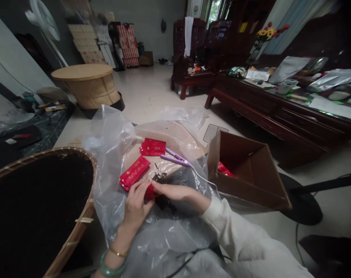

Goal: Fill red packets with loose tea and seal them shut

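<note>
Being grasped in the left hand (137, 204) is a small red packet (149, 192), its fingers being bent over the far side and its thumb being kept at the near side. At the packet's right end, the right hand (173, 191) is being held close against it; its fingertips are being hidden, so whether it is gripping too cannot be told. The packet is being held low over a clear plastic sheet (114, 135), just in front of a near stack of red packets (135, 172). Behind that, a far stack of red packets (153, 147) is being supported on a light board (181, 137), and beside it a purple clamp-like tool (177, 159) is being left lying with its arms parted, a white cord (203, 179) being trailed from it to the right. Dark loose bits (160, 177) are being scattered on the sheet around the hands. On the left wrist, a gold bracelet (117, 253) and a green bangle (113, 267) are being worn. To the left, a dark mass (39, 208) is being contained in a large woven basket (90, 208). To the right, something red (225, 170) is being held inside an open cardboard box (247, 193), and beyond it various articles are being borne by a dark wooden table (280, 123).
</note>
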A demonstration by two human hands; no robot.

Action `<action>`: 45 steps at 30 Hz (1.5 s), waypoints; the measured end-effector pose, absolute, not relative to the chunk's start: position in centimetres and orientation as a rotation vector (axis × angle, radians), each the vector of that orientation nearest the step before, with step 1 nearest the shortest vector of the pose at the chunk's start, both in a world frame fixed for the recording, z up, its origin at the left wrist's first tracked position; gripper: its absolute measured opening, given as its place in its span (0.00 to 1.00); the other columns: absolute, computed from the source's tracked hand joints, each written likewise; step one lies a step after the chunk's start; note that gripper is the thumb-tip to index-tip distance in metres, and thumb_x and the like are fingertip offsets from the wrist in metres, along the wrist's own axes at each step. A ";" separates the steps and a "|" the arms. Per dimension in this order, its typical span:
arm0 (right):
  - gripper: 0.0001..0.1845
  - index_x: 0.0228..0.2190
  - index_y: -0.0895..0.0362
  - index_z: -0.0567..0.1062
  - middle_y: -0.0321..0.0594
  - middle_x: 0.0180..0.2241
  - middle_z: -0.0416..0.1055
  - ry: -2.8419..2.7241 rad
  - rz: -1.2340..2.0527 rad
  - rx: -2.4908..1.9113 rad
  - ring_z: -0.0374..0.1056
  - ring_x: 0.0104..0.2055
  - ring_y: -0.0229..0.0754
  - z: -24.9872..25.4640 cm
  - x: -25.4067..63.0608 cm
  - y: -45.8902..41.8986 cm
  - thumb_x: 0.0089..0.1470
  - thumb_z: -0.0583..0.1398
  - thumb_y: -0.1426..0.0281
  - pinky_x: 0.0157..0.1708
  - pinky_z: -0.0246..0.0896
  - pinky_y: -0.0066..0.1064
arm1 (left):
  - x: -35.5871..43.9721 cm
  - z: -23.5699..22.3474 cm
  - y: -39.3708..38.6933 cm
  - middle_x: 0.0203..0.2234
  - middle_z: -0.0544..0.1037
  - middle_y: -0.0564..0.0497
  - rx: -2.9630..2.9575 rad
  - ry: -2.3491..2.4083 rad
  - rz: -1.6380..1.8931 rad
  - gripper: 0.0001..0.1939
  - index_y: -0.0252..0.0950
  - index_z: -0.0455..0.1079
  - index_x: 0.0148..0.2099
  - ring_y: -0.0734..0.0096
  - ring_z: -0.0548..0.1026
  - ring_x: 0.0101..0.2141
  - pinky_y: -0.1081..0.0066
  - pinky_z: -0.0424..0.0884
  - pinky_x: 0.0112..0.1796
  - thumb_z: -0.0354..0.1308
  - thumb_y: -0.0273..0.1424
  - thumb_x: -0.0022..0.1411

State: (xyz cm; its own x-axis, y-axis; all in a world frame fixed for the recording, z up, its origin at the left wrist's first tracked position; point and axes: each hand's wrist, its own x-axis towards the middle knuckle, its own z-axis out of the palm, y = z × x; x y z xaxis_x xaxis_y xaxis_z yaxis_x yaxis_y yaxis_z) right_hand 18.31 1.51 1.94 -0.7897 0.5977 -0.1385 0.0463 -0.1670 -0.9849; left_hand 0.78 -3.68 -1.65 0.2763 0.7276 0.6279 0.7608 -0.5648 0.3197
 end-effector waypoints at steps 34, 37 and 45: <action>0.17 0.39 0.58 0.72 0.47 0.46 0.68 -2.359 0.739 -1.481 0.65 0.46 0.46 -2.1 18.6 1.8 0.46 0.60 0.83 0.44 0.63 0.35 | -0.4 -1.9 -3.6 0.43 0.78 0.45 -2.253 -1.795 -1.467 0.21 0.37 0.69 0.53 0.59 0.75 0.44 0.61 0.75 0.44 0.62 0.30 0.56; 0.14 0.32 0.58 0.73 0.38 0.34 0.70 -2.100 0.948 -1.308 0.66 0.37 0.41 -1.1 20.0 3.2 0.41 0.61 0.82 0.41 0.62 0.32 | -0.2 -1.9 -3.4 0.43 0.78 0.45 -2.258 -1.789 -1.484 0.21 0.37 0.69 0.53 0.59 0.75 0.43 0.60 0.76 0.44 0.63 0.29 0.56; 0.11 0.31 0.58 0.75 0.33 0.30 0.71 -2.071 1.246 -0.872 0.66 0.32 0.36 8.2 21.2 3.7 0.41 0.62 0.80 0.34 0.60 0.26 | 0.9 -1.8 -3.1 0.43 0.77 0.46 -2.275 -1.842 -1.517 0.23 0.37 0.69 0.54 0.60 0.75 0.44 0.60 0.75 0.45 0.63 0.28 0.55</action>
